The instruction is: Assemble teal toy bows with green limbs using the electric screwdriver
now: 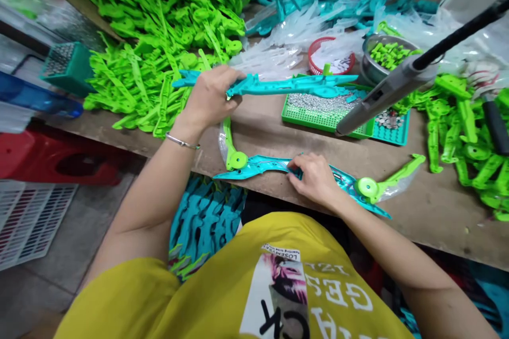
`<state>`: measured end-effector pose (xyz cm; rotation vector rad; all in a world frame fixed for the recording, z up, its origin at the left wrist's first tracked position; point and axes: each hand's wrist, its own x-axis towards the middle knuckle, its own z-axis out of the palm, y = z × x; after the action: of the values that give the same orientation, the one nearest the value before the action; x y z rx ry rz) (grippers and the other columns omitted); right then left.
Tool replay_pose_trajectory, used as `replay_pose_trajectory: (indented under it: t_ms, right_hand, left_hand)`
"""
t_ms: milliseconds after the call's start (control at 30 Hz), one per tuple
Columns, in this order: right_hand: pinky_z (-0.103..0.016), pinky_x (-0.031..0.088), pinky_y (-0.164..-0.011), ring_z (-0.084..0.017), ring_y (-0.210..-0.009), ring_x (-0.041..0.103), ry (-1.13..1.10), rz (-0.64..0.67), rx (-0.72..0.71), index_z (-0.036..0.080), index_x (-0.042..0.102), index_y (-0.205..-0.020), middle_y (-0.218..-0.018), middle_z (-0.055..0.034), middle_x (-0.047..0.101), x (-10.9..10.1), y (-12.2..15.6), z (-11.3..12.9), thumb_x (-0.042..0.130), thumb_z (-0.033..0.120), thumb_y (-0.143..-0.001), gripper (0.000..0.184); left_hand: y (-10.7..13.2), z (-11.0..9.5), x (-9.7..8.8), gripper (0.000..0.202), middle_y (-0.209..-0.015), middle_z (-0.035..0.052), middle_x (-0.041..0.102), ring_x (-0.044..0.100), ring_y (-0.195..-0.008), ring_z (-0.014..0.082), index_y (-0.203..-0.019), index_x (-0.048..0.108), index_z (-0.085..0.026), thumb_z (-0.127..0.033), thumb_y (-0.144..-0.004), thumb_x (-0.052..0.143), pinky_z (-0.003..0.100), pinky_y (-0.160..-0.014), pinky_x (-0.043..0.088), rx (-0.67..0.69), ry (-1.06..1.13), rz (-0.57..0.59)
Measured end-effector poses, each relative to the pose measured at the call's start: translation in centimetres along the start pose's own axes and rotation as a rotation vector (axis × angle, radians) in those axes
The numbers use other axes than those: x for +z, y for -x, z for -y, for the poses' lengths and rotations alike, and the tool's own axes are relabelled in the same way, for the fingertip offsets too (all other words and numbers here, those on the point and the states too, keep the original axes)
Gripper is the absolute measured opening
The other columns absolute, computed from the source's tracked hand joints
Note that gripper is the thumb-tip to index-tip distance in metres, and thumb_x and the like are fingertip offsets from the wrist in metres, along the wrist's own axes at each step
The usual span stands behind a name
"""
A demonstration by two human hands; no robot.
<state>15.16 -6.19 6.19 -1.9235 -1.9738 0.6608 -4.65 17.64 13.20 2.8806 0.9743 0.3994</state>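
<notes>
My left hand (pixel 214 92) grips a long turquoise plastic shell half (pixel 294 86), raised above the table and seen nearly edge-on. Under my right hand (pixel 316 177) lies a matching turquoise shell (pixel 262 164) at the table's front edge, its hollow side up. My right fingers are curled onto its narrow middle. Thin wires run inside this lower shell. A green arm with a round hub (pixel 238 160) sits at its left end, and another green arm (pixel 368 189) at its right end. Clear plastic film hangs on both arms.
A grey electric screwdriver (pixel 377 95) hangs over the green tray (pixel 310 123) of small screws. Green arms (pixel 167 26) are heaped at the back left, more (pixel 469 127) at right. Behind stand a red basket (pixel 334 39) and a metal bowl (pixel 371 66). Turquoise shells (pixel 210 212) are stacked below the table.
</notes>
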Motion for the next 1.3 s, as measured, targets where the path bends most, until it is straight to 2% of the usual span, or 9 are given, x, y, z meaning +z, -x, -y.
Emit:
replay_pose_trajectory:
  t_ms: [133, 267, 367, 567, 700, 900, 1033, 1133, 1300]
  right_hand:
    - [-0.037, 0.044, -0.083, -0.025, -0.091, 0.066, -0.073, 0.013, 0.035, 0.021, 0.076, -0.092, -0.093, -0.0073, 0.077, -0.1, -0.3, -0.5, 0.061, 0.021, -0.09, 0.015]
    - [-0.037, 0.044, -0.081, -0.026, -0.091, 0.063, -0.064, 0.012, -0.016, 0.02, 0.08, -0.097, -0.092, -0.0099, 0.073, 0.2, -0.3, -1.3, 0.06, 0.023, -0.093, 0.02]
    - [-0.036, 0.044, -0.08, -0.024, -0.09, 0.06, -0.042, -0.02, -0.044, 0.02, 0.08, -0.096, -0.091, -0.0099, 0.069, 0.6, -0.2, -1.8, 0.06, 0.016, -0.091, 0.021]
    - [-0.038, 0.037, -0.076, -0.026, -0.088, 0.05, 0.131, -0.157, -0.063, 0.021, 0.079, -0.091, -0.093, -0.0102, 0.066, 1.0, -0.2, -1.9, 0.06, 0.026, -0.094, 0.019]
    - [-0.038, 0.035, -0.076, -0.026, -0.09, 0.048, 0.221, -0.228, -0.08, 0.017, 0.073, -0.095, -0.097, -0.0119, 0.063, 1.0, 0.0, -1.5, 0.057, 0.022, -0.093, 0.017]
    - [-0.038, 0.034, -0.077, -0.025, -0.09, 0.048, 0.192, -0.199, -0.169, 0.019, 0.073, -0.092, -0.1, -0.0105, 0.063, 0.9, 0.7, -1.6, 0.056, 0.026, -0.095, 0.018]
    - [-0.04, 0.035, -0.079, -0.026, -0.095, 0.049, 0.115, -0.151, -0.12, 0.022, 0.077, -0.092, -0.102, -0.0099, 0.066, 0.6, 0.7, -1.9, 0.061, 0.028, -0.093, 0.018]
    - [-0.042, 0.035, -0.08, -0.029, -0.099, 0.049, 0.106, -0.078, -0.079, 0.024, 0.079, -0.089, -0.104, -0.0106, 0.067, 0.2, 0.4, -1.9, 0.063, 0.027, -0.091, 0.017]
    - [-0.043, 0.041, -0.087, -0.028, -0.099, 0.054, -0.075, -0.034, -0.049, 0.019, 0.076, -0.106, -0.104, -0.0112, 0.067, -0.8, 0.2, -2.0, 0.065, 0.028, -0.089, 0.022]
  left_hand:
    - [0.5, 0.7, 0.2, 0.037, -0.121, 0.009, 0.066, 0.057, -0.111, 0.0206, -0.126, 0.058, -0.01, -0.026, -0.093, 0.06, 0.044, -0.103, 0.048, -0.008, 0.015, 0.023]
    - [0.9, 1.1, 0.5, 0.037, -0.122, 0.009, 0.066, 0.057, -0.112, 0.0177, -0.126, 0.057, -0.006, -0.024, -0.094, 0.053, 0.042, -0.102, 0.047, 0.048, 0.049, 0.021]
    - [1.0, 1.5, 1.0, 0.041, -0.119, 0.01, 0.066, 0.058, -0.112, 0.0178, -0.123, 0.058, -0.002, -0.031, -0.097, 0.045, 0.043, -0.1, 0.047, 0.096, 0.07, -0.009]
    - [0.4, 2.0, 1.4, 0.046, -0.126, 0.0096, 0.069, 0.06, -0.119, 0.0262, -0.126, 0.063, -0.014, -0.024, -0.081, 0.063, 0.044, -0.105, 0.045, 0.016, 0.06, -0.134]
    - [0.3, 1.5, 1.3, 0.047, -0.133, 0.0067, 0.067, 0.057, -0.126, 0.0249, -0.127, 0.061, -0.02, -0.024, -0.081, 0.064, 0.045, -0.11, 0.041, -0.015, 0.07, -0.108]
    - [1.0, 1.3, 1.4, 0.042, -0.132, 0.0068, 0.068, 0.058, -0.125, 0.0234, -0.126, 0.061, -0.018, -0.03, -0.086, 0.061, 0.043, -0.11, 0.042, -0.002, 0.101, -0.118]
    - [1.5, 1.6, 1.3, 0.038, -0.129, 0.0049, 0.069, 0.06, -0.123, 0.0216, -0.124, 0.063, -0.02, -0.03, -0.088, 0.059, 0.042, -0.108, 0.045, -0.003, 0.141, -0.157]
    - [1.8, 1.8, 1.1, 0.038, -0.126, 0.0045, 0.07, 0.061, -0.121, 0.0213, -0.124, 0.063, -0.021, -0.034, -0.089, 0.06, 0.042, -0.108, 0.046, -0.002, 0.167, -0.226]
    - [1.7, 1.7, 0.4, 0.037, -0.128, 0.0057, 0.068, 0.059, -0.124, 0.0209, -0.125, 0.061, -0.024, -0.042, -0.092, 0.06, 0.043, -0.11, 0.046, 0.044, 0.164, -0.459]
